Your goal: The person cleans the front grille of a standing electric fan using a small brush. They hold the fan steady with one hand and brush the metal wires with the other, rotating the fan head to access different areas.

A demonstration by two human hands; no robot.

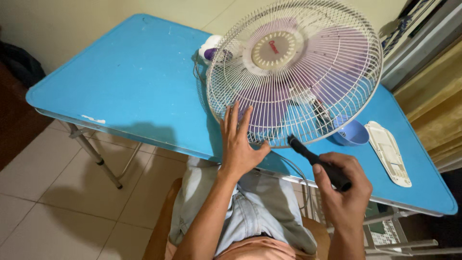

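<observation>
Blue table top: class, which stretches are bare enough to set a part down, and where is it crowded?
Bare: the wide left stretch of the blue folding table, from its left edge to the white wire-caged fan. Crowded: the right end, where a blue plastic bowl and a white oblong cover lie beside the fan.

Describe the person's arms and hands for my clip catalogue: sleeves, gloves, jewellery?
Both forearms are bare, with no sleeves in view. The left hand and right hand wear no gloves, and no rings, watch or bracelet show. Below them, light blue jeans and a peach-coloured top are visible.
</observation>
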